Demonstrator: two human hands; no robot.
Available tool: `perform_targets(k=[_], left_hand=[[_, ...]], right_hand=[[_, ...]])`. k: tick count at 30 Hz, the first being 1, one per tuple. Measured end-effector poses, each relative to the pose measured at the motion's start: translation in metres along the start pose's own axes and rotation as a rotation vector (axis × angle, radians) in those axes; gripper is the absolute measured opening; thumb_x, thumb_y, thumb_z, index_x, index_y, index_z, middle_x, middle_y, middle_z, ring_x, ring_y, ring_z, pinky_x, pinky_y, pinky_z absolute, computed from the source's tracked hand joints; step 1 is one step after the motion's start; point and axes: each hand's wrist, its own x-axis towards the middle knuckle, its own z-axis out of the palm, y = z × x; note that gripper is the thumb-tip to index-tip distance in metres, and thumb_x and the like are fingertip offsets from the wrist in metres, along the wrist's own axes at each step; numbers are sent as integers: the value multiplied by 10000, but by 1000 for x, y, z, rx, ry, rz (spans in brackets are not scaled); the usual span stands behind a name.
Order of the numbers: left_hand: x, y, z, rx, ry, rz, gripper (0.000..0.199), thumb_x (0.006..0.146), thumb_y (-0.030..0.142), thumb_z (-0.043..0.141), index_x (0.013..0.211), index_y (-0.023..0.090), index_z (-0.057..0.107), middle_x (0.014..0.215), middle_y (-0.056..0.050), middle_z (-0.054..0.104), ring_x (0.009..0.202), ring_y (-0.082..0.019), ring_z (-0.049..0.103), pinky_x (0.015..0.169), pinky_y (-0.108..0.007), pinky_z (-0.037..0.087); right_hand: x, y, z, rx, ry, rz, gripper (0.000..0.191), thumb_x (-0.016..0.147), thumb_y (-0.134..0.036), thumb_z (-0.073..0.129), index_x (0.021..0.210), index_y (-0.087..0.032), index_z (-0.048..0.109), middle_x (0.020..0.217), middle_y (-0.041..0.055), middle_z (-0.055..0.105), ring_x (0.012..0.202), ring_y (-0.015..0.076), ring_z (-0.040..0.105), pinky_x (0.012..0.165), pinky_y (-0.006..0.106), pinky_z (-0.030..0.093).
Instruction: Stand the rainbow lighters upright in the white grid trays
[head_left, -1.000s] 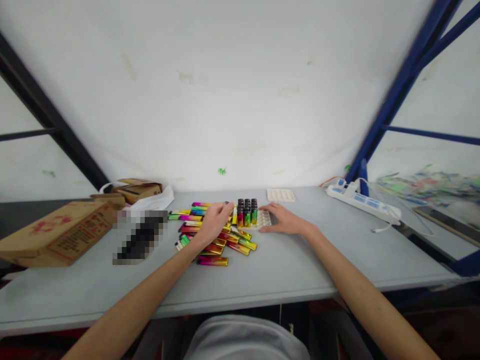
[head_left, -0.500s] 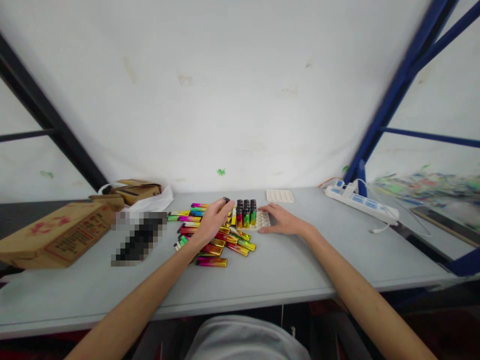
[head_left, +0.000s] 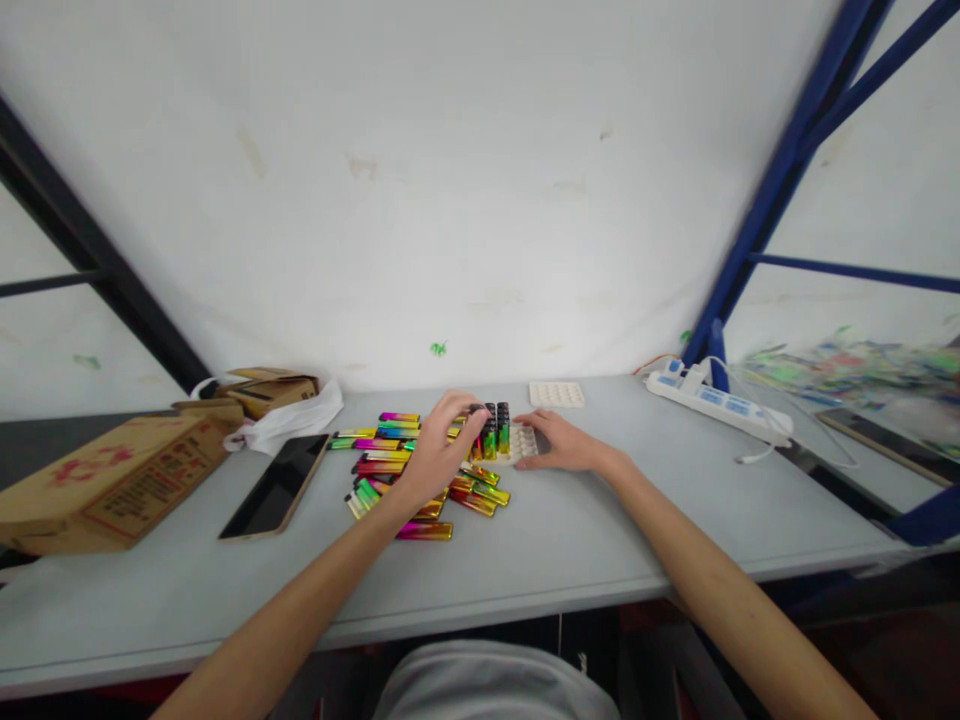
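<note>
Several colourful lighters with black tops (head_left: pixel 503 430) stand upright in rows in a white tray with round holes (head_left: pixel 525 441). My left hand (head_left: pixel 444 440) is at the left side of these rows, its fingers closed around a lighter whose dark top shows at the fingertips; its lower part is hidden. With thumb and fingers apart, my right hand (head_left: pixel 556 441) rests at the tray's right edge and steadies it. A loose pile of shiny multicoloured lighters (head_left: pixel 382 467) lies flat to the left, partly under my left hand and forearm.
A second white tray (head_left: pixel 556 394) lies behind, near the wall. On the left are a phone (head_left: pixel 276 486), a cardboard box (head_left: pixel 112 480) and a white plastic bag (head_left: pixel 296 418). A power strip (head_left: pixel 718 404) with cables is at right.
My left hand has moved right, closer to the standing lighters, and now covers part of the left rows. My right hand stays at the tray. The view has shifted slightly.
</note>
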Motion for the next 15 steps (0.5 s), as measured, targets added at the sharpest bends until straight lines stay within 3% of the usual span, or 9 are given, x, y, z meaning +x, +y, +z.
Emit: perform_targets(k=[3,9,15], left_hand=[[1,-2,2,135,-66,122,209,947,396,667,1027,233,771,1080,-91,665,1068,-239,638,1012,-392,504],[0,-34,8,305,-225,216,174,919,362,724,1046,279,810,1345,-97,575,1300,-290,549,1153,-481,427],[2,-47,12,347,-231,218,193,945,402,685,1019,265,799,1332,-94,574,1282,-277,548,1156,-489,439]], right_hand=[[0,2,2,1,8,-12,808,776,-575,834,1441,-208,561,1300,157,631,1203,335,588,1048,522,475],[1,3,2,-24,2,-25,787,785,-562,833,1427,-197,561,1315,161,624,1210,335,580,1051,521,475],[0,-3,-2,-24,-3,-39,768,799,-573,819,1417,-194,566,1297,156,625,1198,329,583,1044,508,480]])
